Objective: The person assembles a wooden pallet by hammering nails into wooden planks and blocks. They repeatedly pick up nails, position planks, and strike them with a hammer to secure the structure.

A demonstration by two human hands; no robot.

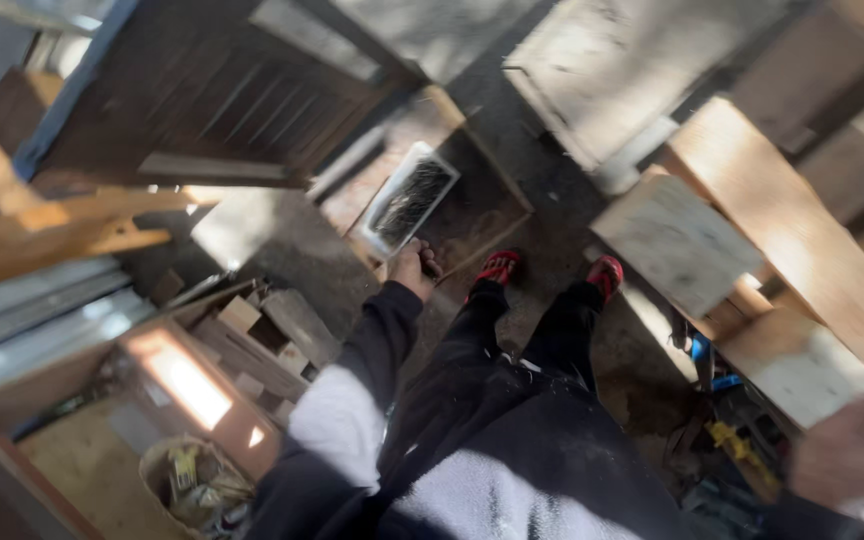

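My right hand point(852, 455) sits nearest the lens, blurred; can't tell its grip. My left hand point(414, 268) is closed on a dark handle point(433, 268) beside the framed panel point(410, 198) lying on the floor point(552, 200). Panel not lifted; red shoes point(500, 266) just beside it.

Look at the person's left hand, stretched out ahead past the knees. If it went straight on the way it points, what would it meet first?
Most likely the white-framed rectangular panel lying just beyond the left hand. Depth is hard to judge in this tilted, blurred view.
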